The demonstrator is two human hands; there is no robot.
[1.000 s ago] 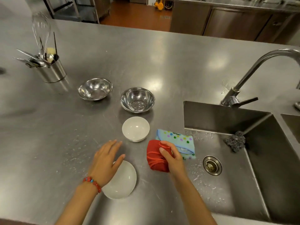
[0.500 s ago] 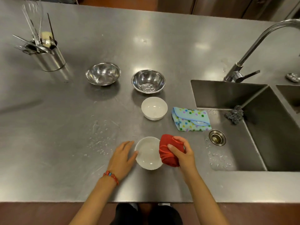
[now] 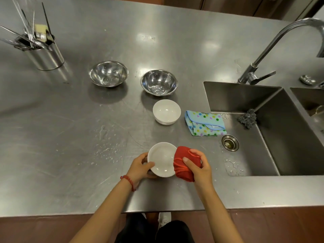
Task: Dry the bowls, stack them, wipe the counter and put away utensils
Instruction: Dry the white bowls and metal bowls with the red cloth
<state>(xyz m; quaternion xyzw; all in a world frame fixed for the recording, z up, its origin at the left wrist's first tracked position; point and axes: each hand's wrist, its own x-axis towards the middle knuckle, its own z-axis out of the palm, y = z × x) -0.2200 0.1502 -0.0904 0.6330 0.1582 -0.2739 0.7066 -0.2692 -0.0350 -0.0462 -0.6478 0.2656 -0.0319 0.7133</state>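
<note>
On the steel counter [image 3: 70, 137], near its front edge, the left hand [image 3: 140, 168] grips a round white ceramic bowl [image 3: 162, 159], thumb over the rim. The right hand [image 3: 199, 168] clutches a crumpled red cloth [image 3: 184, 165] touching the bowl's right edge.

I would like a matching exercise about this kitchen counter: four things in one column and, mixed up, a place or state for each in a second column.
Things:
1. red cloth
2. dotted cloth
3. steel scourer
4. utensil holder

Places or states:
A. inside the sink
B. far left of the counter, holding utensils
C. lying at the sink's edge
D. held in the right hand, against the white bowl that the left hand holds

Pairs: 1-D, 2-C, 3-A, 4-B
</note>
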